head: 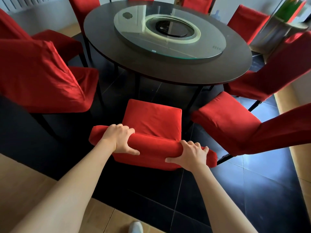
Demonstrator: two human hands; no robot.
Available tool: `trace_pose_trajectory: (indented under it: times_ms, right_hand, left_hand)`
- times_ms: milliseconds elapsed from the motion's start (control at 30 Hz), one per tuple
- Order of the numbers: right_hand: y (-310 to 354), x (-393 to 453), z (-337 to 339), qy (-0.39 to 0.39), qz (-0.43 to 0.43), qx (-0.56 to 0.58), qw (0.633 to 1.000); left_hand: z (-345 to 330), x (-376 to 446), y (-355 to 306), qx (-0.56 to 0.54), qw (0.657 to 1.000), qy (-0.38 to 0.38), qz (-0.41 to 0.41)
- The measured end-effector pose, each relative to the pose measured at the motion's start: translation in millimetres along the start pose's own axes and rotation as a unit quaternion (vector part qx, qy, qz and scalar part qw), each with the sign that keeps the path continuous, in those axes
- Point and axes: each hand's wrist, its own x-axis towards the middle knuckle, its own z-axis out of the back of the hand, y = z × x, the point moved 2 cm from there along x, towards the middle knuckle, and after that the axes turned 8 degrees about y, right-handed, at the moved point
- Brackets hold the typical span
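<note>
A chair with a red fabric cover [152, 118] stands right in front of me, its seat facing the round dark table [168, 71]. My left hand [120, 137] grips the top of the chair's backrest near its left end. My right hand [190, 154] grips the same backrest top near its right end, fingers curled over the padded edge and thumb toward me. The backrest's lower part is hidden below the hands.
Several more red-covered chairs ring the table: two at the left [38, 76], two at the right [235, 125], others at the far side. A glass turntable [168, 46] lies on the table. Dark floor tiles [252, 182] lie under the set, wood floor around. My shoe [136, 227] shows at the bottom.
</note>
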Motion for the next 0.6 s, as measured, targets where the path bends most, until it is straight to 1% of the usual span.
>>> trace_pose_trajectory:
  times_ms: [333, 467, 600]
  right_hand:
    - [6.5, 32.4, 12.5, 0.01, -0.005, 0.016, 1.0]
    - [10.0, 36.2, 13.6, 0.021, -0.002, 0.006, 1.0]
    - [11.0, 36.1, 17.7, 0.033, 0.019, 0.0, 0.999]
  left_hand:
    - [8.8, 28.4, 21.4, -0.02, 1.0, -0.001, 0.002]
    - [11.1, 29.4, 25.2, -0.022, 1.0, 0.009, 0.004]
    - [11.6, 25.8, 23.5, -0.035, 0.999, 0.022, 0.013]
